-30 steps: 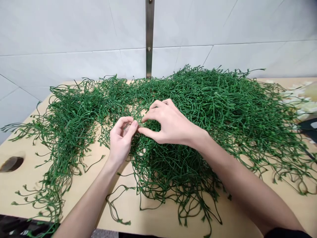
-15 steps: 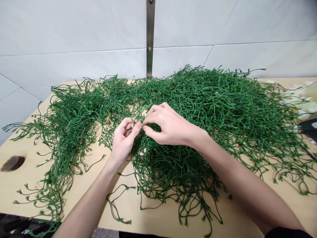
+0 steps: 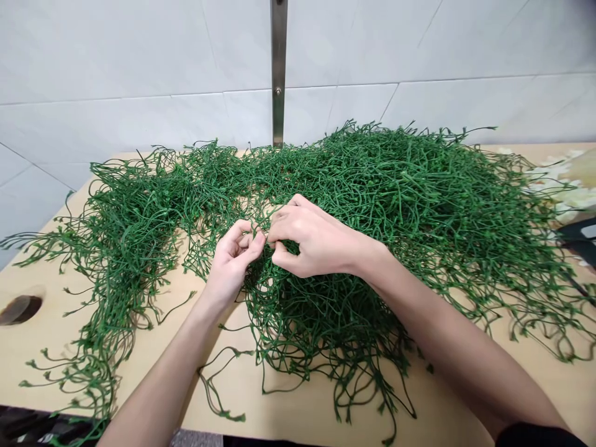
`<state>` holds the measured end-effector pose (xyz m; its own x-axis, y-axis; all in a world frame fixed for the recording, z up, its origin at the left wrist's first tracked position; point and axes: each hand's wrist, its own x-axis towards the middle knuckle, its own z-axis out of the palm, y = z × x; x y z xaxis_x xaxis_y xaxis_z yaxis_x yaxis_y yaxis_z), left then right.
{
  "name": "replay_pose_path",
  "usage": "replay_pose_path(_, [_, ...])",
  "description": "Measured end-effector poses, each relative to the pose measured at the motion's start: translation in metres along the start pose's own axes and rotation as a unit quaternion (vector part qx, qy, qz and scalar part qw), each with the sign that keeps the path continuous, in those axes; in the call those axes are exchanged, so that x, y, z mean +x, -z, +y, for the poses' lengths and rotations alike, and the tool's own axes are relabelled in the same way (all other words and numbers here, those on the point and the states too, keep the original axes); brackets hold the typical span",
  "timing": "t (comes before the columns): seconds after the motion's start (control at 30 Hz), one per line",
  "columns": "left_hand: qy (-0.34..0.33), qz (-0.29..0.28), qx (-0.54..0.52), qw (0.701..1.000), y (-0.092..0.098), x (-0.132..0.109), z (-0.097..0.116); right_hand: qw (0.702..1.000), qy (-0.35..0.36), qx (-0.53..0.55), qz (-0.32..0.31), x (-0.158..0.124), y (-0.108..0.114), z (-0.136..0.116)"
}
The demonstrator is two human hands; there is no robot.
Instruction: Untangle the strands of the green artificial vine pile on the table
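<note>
Both hands meet over the middle of a wide heap of thin green artificial stems with small tufted ends. My left hand is closed, thumb and forefinger pinching a green stem. Just to its right, my right hand has its thumb and fingertips drawn together at the same spot. What lies between the right fingertips is too small to make out. Below the hands, a dense clump of the stems spreads toward the front edge.
The stems lie on a pale wooden table with a round hole at left. White flowers and a black object are at the right edge. A metal strip runs up the tiled wall behind.
My right hand's fingers have curled in more, its thumb shifting slightly right. My left hand keeps its pinch in nearly the same place. The whole view has shifted a little.
</note>
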<state>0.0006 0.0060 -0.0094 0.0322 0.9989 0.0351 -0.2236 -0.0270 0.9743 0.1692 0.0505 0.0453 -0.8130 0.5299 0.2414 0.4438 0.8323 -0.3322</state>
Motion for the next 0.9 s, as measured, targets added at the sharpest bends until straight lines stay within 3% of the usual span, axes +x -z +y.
replay_pose_path(0.13, [0.010,0.000,-0.021,1.000,-0.001,0.001,0.003,0.999,0.050,0.015,0.005,0.000,-0.001,0.009])
replay_pose_path(0.23, [0.001,0.032,-0.053,0.998,0.000,0.003,0.009,0.997,0.080,0.018,0.011,-0.001,0.001,0.016])
replay_pose_path(0.4, [-0.092,0.084,-0.005,0.992,0.005,0.005,0.011,0.989,-0.005,0.057,0.138,-0.004,0.011,0.008])
replay_pose_path(0.53, [-0.162,0.031,0.131,0.978,0.003,0.001,0.004,0.965,-0.027,0.200,0.165,-0.001,0.012,-0.007])
replay_pose_path(0.63, [-0.258,0.052,0.254,0.931,0.003,0.000,0.001,0.944,-0.039,0.241,0.221,0.000,0.013,-0.009])
replay_pose_path(0.73, [-0.366,0.140,0.401,0.828,0.008,0.003,0.001,0.894,-0.081,0.298,0.325,-0.001,0.020,-0.002])
replay_pose_path(0.8, [-0.397,0.187,0.467,0.768,0.013,0.006,0.001,0.850,-0.092,0.338,0.394,-0.003,0.027,0.005])
replay_pose_path(0.83, [-0.398,0.200,0.483,0.754,0.015,0.007,0.000,0.829,-0.087,0.355,0.423,-0.004,0.031,0.009])
replay_pose_path(0.9, [-0.377,0.219,0.483,0.759,0.019,0.009,-0.002,0.790,-0.062,0.385,0.473,-0.005,0.038,0.017])
